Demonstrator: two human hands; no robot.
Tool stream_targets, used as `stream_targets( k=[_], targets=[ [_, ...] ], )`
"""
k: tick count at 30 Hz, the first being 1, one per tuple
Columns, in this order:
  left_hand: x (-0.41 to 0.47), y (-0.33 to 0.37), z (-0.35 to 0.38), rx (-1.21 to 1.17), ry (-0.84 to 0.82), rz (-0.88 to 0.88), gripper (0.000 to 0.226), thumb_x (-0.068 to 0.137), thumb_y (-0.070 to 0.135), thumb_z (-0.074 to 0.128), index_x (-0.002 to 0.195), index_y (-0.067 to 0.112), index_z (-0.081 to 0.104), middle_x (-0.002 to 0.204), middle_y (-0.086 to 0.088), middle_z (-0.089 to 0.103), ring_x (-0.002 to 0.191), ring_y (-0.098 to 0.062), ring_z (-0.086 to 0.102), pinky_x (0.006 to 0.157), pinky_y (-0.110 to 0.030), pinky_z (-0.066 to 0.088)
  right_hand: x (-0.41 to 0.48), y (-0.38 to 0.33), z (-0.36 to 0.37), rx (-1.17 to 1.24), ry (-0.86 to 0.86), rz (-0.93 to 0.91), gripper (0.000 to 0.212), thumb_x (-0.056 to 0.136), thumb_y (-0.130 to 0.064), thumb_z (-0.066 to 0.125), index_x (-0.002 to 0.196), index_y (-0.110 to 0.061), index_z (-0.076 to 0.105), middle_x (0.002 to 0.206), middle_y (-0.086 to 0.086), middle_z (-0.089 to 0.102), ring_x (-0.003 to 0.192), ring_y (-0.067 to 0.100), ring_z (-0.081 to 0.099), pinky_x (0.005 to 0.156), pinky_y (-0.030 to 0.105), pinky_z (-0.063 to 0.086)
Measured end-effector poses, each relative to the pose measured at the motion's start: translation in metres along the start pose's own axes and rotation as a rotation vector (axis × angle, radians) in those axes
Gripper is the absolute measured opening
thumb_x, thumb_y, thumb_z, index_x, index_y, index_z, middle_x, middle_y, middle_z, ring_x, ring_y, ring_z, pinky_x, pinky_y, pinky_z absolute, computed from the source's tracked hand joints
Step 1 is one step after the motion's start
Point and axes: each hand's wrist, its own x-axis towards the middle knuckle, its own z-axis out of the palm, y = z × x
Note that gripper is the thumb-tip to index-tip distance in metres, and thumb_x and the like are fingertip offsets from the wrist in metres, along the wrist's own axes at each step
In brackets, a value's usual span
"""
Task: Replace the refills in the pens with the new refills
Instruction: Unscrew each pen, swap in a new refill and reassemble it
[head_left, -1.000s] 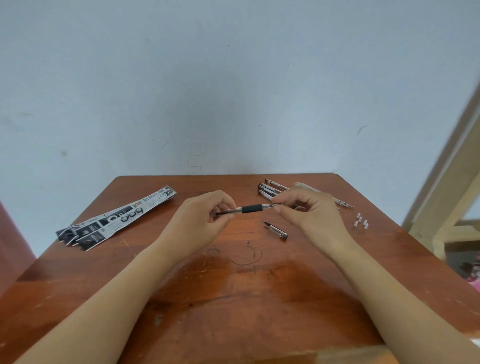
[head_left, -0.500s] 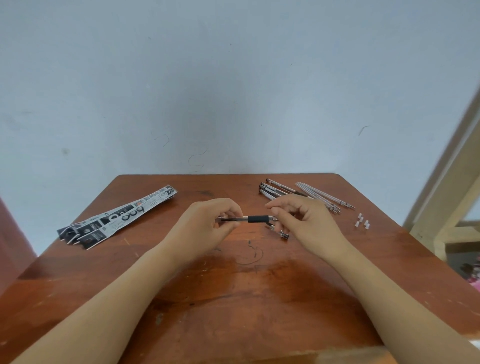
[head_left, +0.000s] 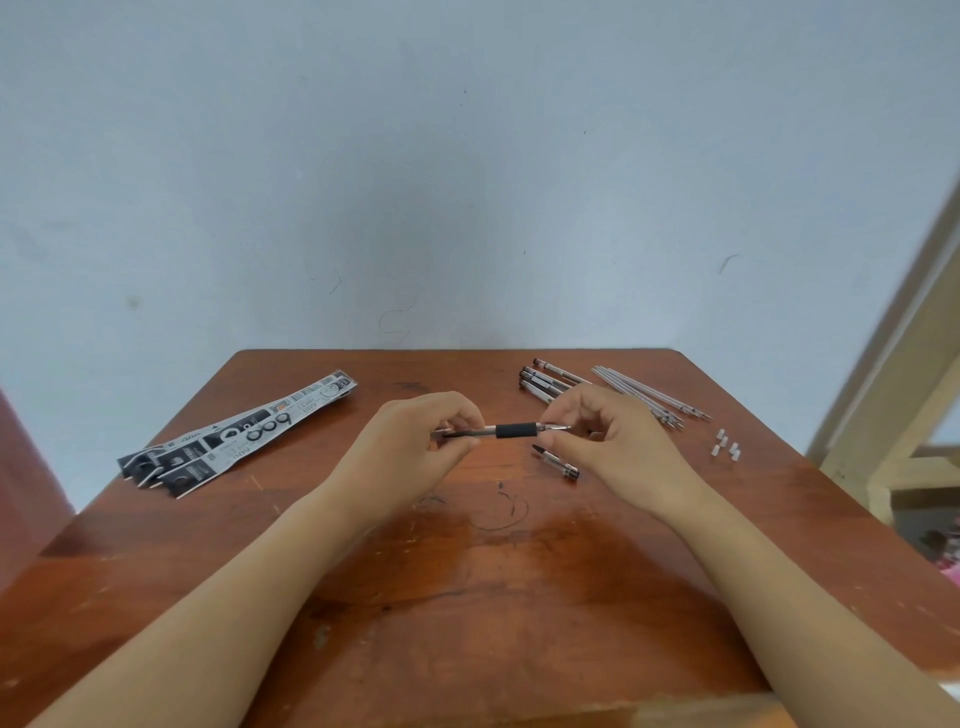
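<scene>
Well to the left of the held pen (head_left: 514, 430), a fan of refill packets (head_left: 234, 436) is lying flat on the desk (head_left: 467, 597), printed in black and white, with the narrow ends pointing toward the near-left edge. Just left of the pen, the left hand (head_left: 415, 441) is hovering above the wood. Its grip is clamped on the clear rear end of the barrel, fingers curled over the top. The pen itself is lying level in the air between both hands, over the middle of the desk, with its black rubber sleeve showing in the gap and its metal tip pointing right.

At the pen's right end, the right hand (head_left: 613, 441) is pinching the tip section, its grip closed on it between thumb and forefinger (the other fingers are curling loosely behind). Just below the pen's tip, a short clear cap (head_left: 556, 461) is lying on the desk close by the right thumb.

Behind the pen and to its right, several pens (head_left: 540, 382) are lying side by side, and the right hand is covering their near ends. Further right of the pen, loose refills (head_left: 649, 397) are lying in a slanted bundle. Beyond them, a few small white pieces (head_left: 726, 451) are sitting apart near the desk's edge. Farthest right of the pen, a pale wooden frame (head_left: 893, 395) is rising past the desk.
</scene>
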Motion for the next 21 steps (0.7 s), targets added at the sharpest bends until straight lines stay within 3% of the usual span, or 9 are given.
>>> stream_targets(
  k=[6,8,10,13,15,18,21],
  targets=[
    [-0.0001,-0.0002,0.0008,-0.004,-0.019,0.018,0.012,0.079,0.007,0.065,0.087,0.016,0.066,0.075,0.023,0.056,0.079,0.014,0.051,0.067,-0.001,0.038,0.0002,0.0021,0.0009,-0.031,-0.061,0.021,0.034,0.091,-0.026,0.050,0.058,-0.024,0.055,0.044,-0.015,0.058,0.043,0.000,0.050,0.050,0.006,0.038],
    [0.0003,-0.0002,0.0014,0.000,-0.019,0.021,0.012,0.080,0.007,0.065,0.088,0.016,0.066,0.076,0.024,0.055,0.080,0.015,0.051,0.067,0.000,0.037,0.0006,0.0015,0.0018,-0.051,-0.082,0.020,0.024,0.091,-0.031,0.049,0.068,-0.028,0.058,0.052,-0.013,0.061,0.046,0.000,0.051,0.054,0.009,0.040],
    [0.0004,0.0001,0.0011,0.001,-0.013,0.023,0.012,0.080,0.008,0.065,0.088,0.016,0.066,0.075,0.024,0.054,0.080,0.017,0.050,0.067,0.001,0.036,0.0004,0.0020,0.0007,-0.005,-0.112,0.045,0.004,0.087,-0.031,0.056,0.086,-0.035,0.056,0.073,-0.009,0.064,0.055,0.002,0.055,0.062,0.018,0.047],
    [0.0003,0.0003,0.0003,-0.001,-0.004,0.020,0.011,0.080,0.009,0.065,0.088,0.016,0.065,0.075,0.024,0.054,0.078,0.018,0.050,0.066,0.002,0.036,0.0004,0.0029,-0.0020,0.047,-0.093,0.047,0.023,0.078,-0.018,0.068,0.085,-0.036,0.056,0.083,0.006,0.064,0.063,0.013,0.057,0.062,0.026,0.048],
    [0.0000,-0.0005,0.0002,-0.004,-0.005,0.020,0.011,0.079,0.008,0.065,0.087,0.016,0.066,0.075,0.025,0.054,0.079,0.018,0.050,0.067,0.001,0.037,0.0006,0.0022,-0.0026,0.018,-0.067,0.031,0.020,0.080,-0.012,0.067,0.077,-0.029,0.058,0.072,0.005,0.066,0.058,0.010,0.056,0.058,0.022,0.048],
    [-0.0002,-0.0020,0.0007,-0.014,-0.008,0.021,0.012,0.079,0.006,0.065,0.086,0.016,0.066,0.076,0.024,0.056,0.081,0.015,0.051,0.068,-0.001,0.038,0.0006,0.0029,-0.0018,0.003,-0.056,0.048,0.018,0.084,-0.016,0.063,0.067,-0.023,0.060,0.052,-0.010,0.062,0.046,0.000,0.053,0.052,0.010,0.043],
    [-0.0004,-0.0022,0.0002,-0.021,0.002,0.020,0.011,0.078,0.007,0.066,0.085,0.017,0.066,0.075,0.024,0.057,0.082,0.012,0.052,0.070,-0.003,0.040,0.0000,0.0028,-0.0001,0.028,-0.065,0.044,0.029,0.089,-0.021,0.055,0.060,-0.022,0.059,0.045,-0.008,0.058,0.041,0.000,0.049,0.047,0.006,0.036]
  ],
)
